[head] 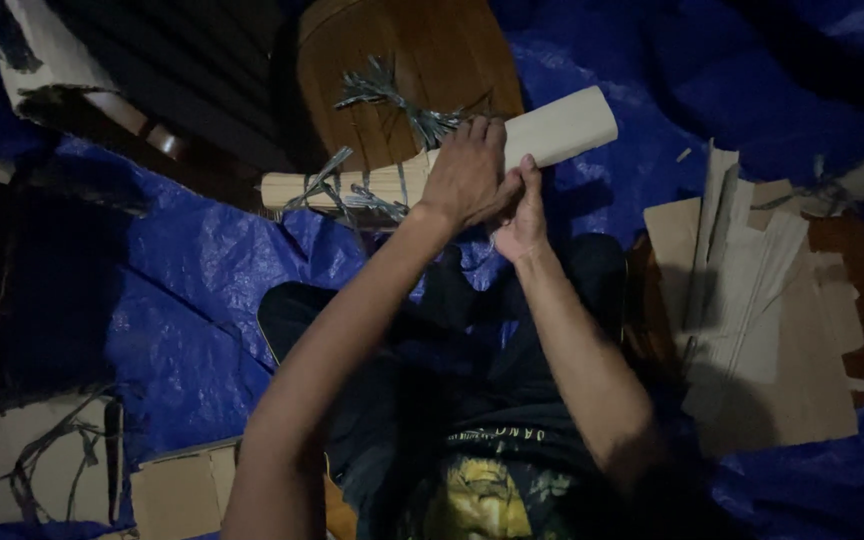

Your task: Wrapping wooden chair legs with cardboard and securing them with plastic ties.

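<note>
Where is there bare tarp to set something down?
Bare blue tarp lies left of the left hand's forearm, below the stick bundle. More lies upper right, beyond the paper-wrapped end. Crowded: cardboard pile at right, scraps lower left.

Free: bare blue tarp [192, 290] left of centre, and upper right | Blocked: wooden stool [402, 60] top centre; cardboard pile [762, 330] right; cardboard scraps [47, 460] lower left

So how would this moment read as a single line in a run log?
left hand: grips bundle of pale sticks | right hand: against the bundle's paper-wrapped end | grey straps: tied round bundle | underneath: wooden stool, blue tarp
</note>
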